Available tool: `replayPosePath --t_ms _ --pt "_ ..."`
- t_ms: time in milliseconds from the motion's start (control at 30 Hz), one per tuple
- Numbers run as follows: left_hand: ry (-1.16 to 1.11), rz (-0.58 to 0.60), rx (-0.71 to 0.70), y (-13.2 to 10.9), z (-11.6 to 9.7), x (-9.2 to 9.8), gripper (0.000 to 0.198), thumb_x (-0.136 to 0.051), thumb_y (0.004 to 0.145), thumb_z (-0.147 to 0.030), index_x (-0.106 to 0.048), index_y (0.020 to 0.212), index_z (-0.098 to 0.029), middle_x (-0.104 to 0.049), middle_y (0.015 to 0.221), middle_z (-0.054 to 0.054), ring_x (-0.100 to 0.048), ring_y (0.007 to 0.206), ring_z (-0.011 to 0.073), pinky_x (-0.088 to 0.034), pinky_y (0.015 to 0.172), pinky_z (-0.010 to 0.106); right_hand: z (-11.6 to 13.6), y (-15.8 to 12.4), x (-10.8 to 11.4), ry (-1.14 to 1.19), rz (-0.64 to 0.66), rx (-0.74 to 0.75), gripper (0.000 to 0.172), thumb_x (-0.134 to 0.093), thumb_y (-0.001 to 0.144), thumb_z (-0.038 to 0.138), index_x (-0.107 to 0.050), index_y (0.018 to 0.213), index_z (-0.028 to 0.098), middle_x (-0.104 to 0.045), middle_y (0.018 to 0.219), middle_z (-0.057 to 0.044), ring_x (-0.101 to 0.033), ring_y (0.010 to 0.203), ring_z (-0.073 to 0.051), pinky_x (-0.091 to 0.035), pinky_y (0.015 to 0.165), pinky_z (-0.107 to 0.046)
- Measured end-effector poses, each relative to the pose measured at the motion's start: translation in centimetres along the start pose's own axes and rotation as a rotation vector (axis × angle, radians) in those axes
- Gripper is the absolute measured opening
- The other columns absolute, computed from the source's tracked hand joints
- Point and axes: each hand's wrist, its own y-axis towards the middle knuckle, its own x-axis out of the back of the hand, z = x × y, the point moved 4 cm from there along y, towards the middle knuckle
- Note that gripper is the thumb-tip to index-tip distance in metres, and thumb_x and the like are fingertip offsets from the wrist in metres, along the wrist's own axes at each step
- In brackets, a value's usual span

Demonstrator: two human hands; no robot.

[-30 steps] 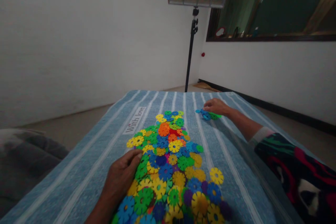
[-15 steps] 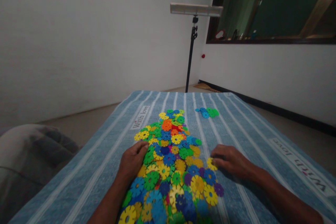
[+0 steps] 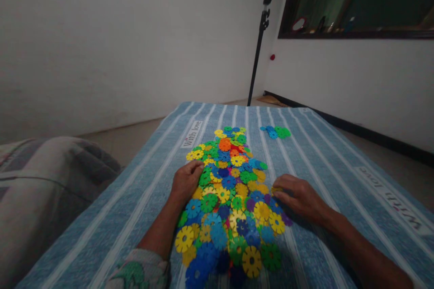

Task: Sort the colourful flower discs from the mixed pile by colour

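A long pile of notched plastic discs (image 3: 229,183) in yellow, green, blue, orange and purple lies on the striped cloth in front of me. My left hand (image 3: 186,182) rests against the pile's left edge with its fingers curled in; whatever they may hold is hidden. On the right side, my right hand (image 3: 301,195) pinches a yellow notched disc (image 3: 276,189) between thumb and fingers, seen nearly edge-on. That disc is just above the cloth, close to the pile's right edge.
Blue discs (image 3: 271,132) and green discs (image 3: 282,132) form a small separate group at the far right of the table. Striped blue cloth (image 3: 142,162) covers the table. A lamp on a black stand (image 3: 258,49) rises beyond it. Draped fabric (image 3: 50,198) lies at left.
My view has shifted, so the table appears higher and more of the near pile shows. The yellow disc in my right hand has turned from face-on to nearly edge-on, closer to the pile.
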Motion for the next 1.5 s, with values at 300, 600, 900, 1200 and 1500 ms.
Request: replayPosePath --t_ms 300,600,900,1200,1500 --pt "-0.015 -0.008 -0.009 0.2 0.7 -0.4 0.032 -0.051 0.073 -0.046 -0.069 0.079 -0.02 -0.072 0.081 0.0 -0.065 0.081 0.0211 -0.048 0.077 0.03 2.4 -0.1 -0.8 0.049 0.039 0.118 0.018 -0.05 0.092 0.027 -0.067 0.088 0.021 -0.065 0.091 -0.006 -0.059 0.087 -0.018 -0.047 0.079 -0.031" --pt "-0.006 -0.007 0.015 0.2 0.1 -0.3 0.033 -0.05 0.073 -0.045 -0.069 0.078 -0.019 -0.072 0.08 0.001 -0.065 0.082 0.0215 -0.048 0.079 0.03 5.7 -1.1 -1.1 0.002 0.219 0.291 0.018 -0.064 0.084 0.037 -0.068 0.089 0.02 -0.059 0.118 -0.01 -0.052 0.113 -0.026 -0.041 0.097 -0.042" --pt "-0.013 -0.001 0.025 0.3 0.5 -0.5 0.035 -0.049 0.073 -0.047 -0.069 0.08 -0.019 -0.07 0.078 0.001 -0.064 0.078 0.021 -0.047 0.075 0.03 5.5 -1.7 -2.0 -0.097 0.324 0.281 0.022 -0.073 0.076 0.031 -0.069 0.096 0.022 -0.054 0.134 -0.009 -0.038 0.132 -0.03 -0.032 0.11 -0.048" --pt "-0.016 -0.001 0.01 0.2 0.1 -0.1 0.033 -0.05 0.073 -0.047 -0.069 0.078 -0.02 -0.072 0.081 0.001 -0.065 0.081 0.0215 -0.049 0.076 0.03 3.9 0.4 0.9 0.002 0.167 0.292 0.019 -0.063 0.084 0.03 -0.07 0.099 0.02 -0.059 0.125 -0.011 -0.048 0.124 -0.026 -0.039 0.105 -0.043" --pt "0.008 0.003 0.011 0.2 0.5 0.2 0.034 -0.051 0.074 -0.048 -0.07 0.079 -0.021 -0.073 0.082 0.0 -0.067 0.083 0.0223 -0.05 0.078 0.03 -7.3 11.3 4.7 -0.182 -0.056 0.122 0.022 -0.067 0.08 0.032 -0.072 0.098 0.02 -0.068 0.108 -0.01 -0.061 0.107 -0.026 -0.045 0.096 -0.041"
